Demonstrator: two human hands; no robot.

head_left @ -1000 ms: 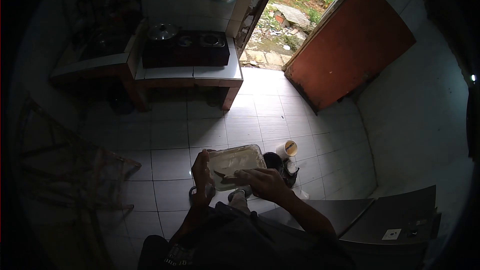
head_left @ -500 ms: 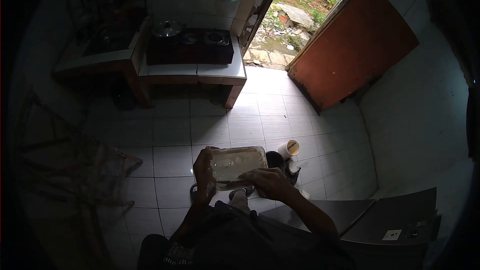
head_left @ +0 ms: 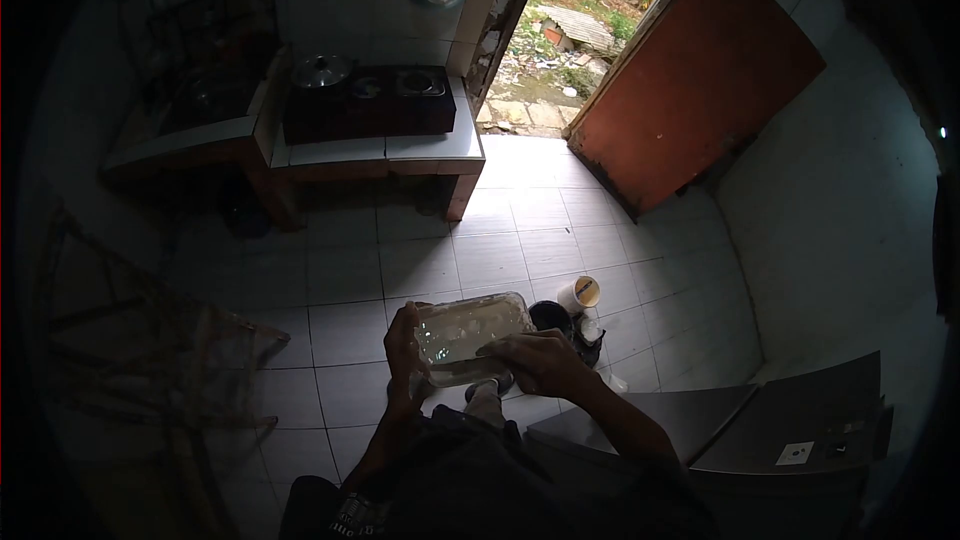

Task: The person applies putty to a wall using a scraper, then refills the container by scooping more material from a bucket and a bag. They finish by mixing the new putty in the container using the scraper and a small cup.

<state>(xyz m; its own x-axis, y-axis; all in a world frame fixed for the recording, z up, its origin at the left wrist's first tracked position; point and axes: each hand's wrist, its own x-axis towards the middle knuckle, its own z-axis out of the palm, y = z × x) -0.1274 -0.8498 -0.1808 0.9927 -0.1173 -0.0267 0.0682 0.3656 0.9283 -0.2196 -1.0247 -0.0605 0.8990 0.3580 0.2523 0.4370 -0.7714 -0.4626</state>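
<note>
In front of my body I hold a clear rectangular container (head_left: 462,325), slightly tilted, with pale smears and small bright glints on it. My left hand (head_left: 402,345) grips its left end, fingers wrapped round the side. At the near right corner, my right hand (head_left: 542,362) closes on the rim, its fingertips reaching over the inside of the container. Dim light hides whether anything small is between those fingers, and what the pale matter is.
On the floor beyond my right hand stand a yellowish tub (head_left: 580,292) and a dark bucket (head_left: 550,317). A stove (head_left: 370,115) with a lidded pot (head_left: 322,71) sits on a tiled counter. The orange door (head_left: 695,90) stands open. A wooden frame (head_left: 150,340) is at left.
The view has shifted slightly, and the container is tipped a little differently, with brighter glints on its left part. Both hands keep the same hold.
</note>
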